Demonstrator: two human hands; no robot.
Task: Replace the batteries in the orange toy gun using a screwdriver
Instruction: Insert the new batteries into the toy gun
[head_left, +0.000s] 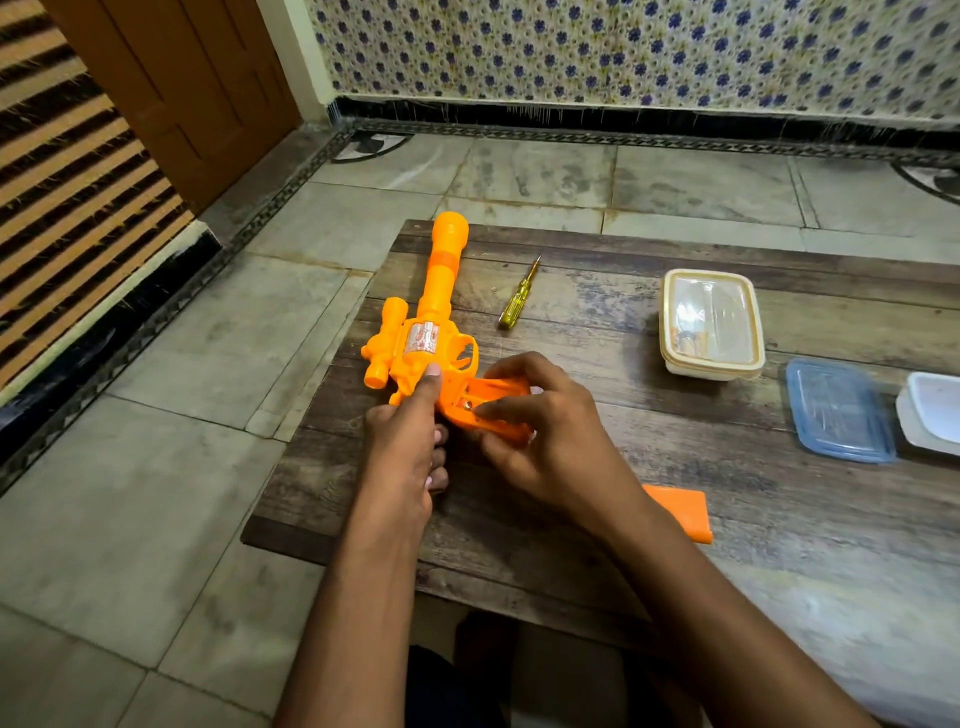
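On wooden table (675, 519), left hand (402, 447) pressing toy gun (431, 322), right hand (545, 441) pinching its handle

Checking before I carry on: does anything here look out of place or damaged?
Nothing looks broken. The toy gun has its grip open, and its orange cover lies loose near the right forearm. The screwdriver lies beside the barrel.

Dim warm indoor light, soft shadows, sharp focus, wide-angle bending at edges.
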